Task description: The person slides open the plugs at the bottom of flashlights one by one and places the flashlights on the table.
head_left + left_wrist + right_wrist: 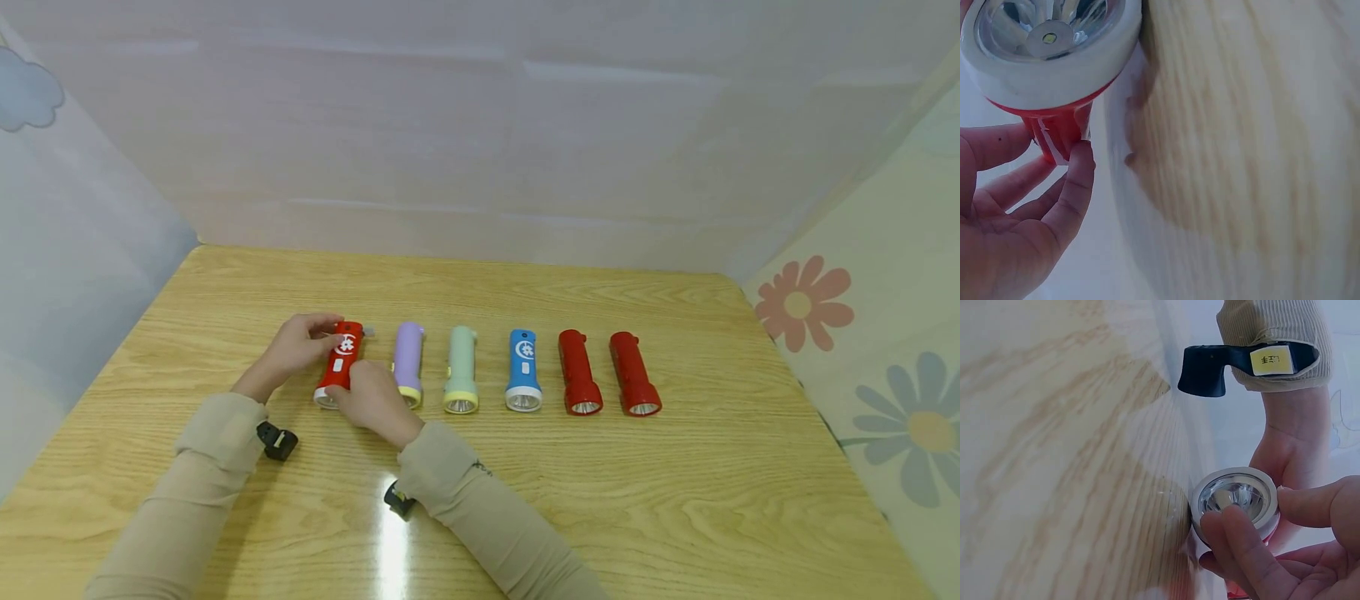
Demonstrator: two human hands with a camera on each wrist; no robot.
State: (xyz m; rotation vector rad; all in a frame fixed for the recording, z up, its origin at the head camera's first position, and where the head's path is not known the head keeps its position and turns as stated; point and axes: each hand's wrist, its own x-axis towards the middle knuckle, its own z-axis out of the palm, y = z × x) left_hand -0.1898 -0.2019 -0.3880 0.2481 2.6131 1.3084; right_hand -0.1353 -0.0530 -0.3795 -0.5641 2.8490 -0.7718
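A red flashlight [341,362] with a white head lies leftmost in a row on the table. My left hand [296,346] grips its tail end, fingers and thumb on either side of the red body [1060,128] in the left wrist view. At the head end, my right hand [372,397] has its thumb against the white rim [1261,476] and its curled fingers across the clear lens, as the right wrist view shows. A small grey piece [368,332] sticks out beside the tail. The purple flashlight [408,354] is just right of my right hand, its yellow head partly hidden.
Rightward along the wooden table [675,500] lie a pale green flashlight [461,358], a blue one with a white head [522,358] and two dark red ones [576,367]. Pale draped walls rise at the back and sides. Each wrist carries a black camera [277,442].
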